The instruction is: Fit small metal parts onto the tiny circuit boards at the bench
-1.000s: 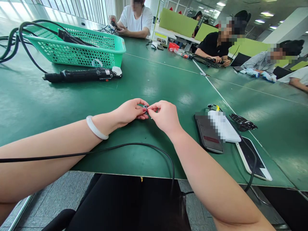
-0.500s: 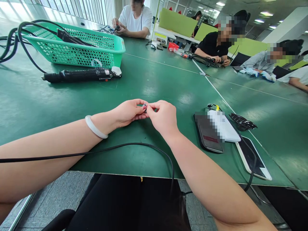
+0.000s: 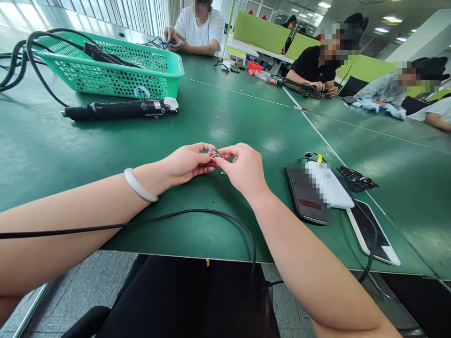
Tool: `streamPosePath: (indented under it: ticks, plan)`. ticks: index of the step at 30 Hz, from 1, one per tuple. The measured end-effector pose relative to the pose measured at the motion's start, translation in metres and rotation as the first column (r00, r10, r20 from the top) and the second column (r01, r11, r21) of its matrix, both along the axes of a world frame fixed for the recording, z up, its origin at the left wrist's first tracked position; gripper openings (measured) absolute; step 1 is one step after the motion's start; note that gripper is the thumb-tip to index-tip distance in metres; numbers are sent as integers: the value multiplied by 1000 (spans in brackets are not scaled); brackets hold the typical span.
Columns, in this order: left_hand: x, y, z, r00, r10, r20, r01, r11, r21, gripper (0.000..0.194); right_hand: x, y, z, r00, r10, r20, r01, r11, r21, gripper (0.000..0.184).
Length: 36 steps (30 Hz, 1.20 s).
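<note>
Between my fingertips, just above the green table [image 3: 176, 230], is a small grey and dark part [image 3: 213, 153], too small to name. My left hand [image 3: 192, 164] pinches it from the left between thumb and fingers. From the right, the thumb and forefinger of my right hand [image 3: 244, 166] close at the part's edge; whether they grip it or something tinier is hidden. A tiny metallic piece [image 3: 223, 173] shows just below the fingertips. A black cable [image 3: 197, 211] runs across my left forearm and down over the table's front edge.
At the back left stands a green basket [image 3: 120, 70] with a black corded tool; a black electric screwdriver [image 3: 116, 110] lies before it. On the right lie a dark phone [image 3: 306, 195], a white device [image 3: 329, 185] and a white-framed phone [image 3: 373, 234]. Several people sit around the table.
My right hand has shifted slightly right, so the fingertips are a little farther apart. More of the small part now shows, and a tiny metallic piece has come into view below it.
</note>
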State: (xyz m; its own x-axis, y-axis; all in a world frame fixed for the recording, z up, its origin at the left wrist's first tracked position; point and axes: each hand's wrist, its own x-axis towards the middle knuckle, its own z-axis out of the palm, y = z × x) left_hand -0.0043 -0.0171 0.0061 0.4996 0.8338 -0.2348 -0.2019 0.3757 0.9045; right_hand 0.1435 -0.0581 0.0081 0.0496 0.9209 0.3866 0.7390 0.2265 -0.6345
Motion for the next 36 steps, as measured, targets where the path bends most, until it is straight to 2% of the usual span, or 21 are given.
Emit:
streamPosePath:
  ticks: [4,8,14,25,28,32,36]
  plan:
    - [-1,1,1,1000,-9,21,10,1000,-23,8,6,3,0,999,44,-5,-44,999,-3,13]
    - [0,0,2,998,20,64,-16,998,-58,13,11,5,1,996,89,-1,-89,995,-37,14]
    - [1,-1,2,998,33,52,-28,995,-95,16,15,6,1,993,116,-20,-117,992,-50,14]
    - [1,1,0,993,54,104,-37,987,-159,16,26,11,2,995,42,-92,-53,991,-125,21]
    - [1,1,-1,994,78,81,-63,984,-169,18,32,13,0,996,45,-78,-60,978,-198,21]
    - [0,2,-3,996,88,31,-82,983,-165,27,36,15,-6,994,108,26,-92,933,-348,20]
    - [0,3,-5,997,69,16,-66,986,-156,30,35,17,-11,985,134,106,-82,916,-393,6]
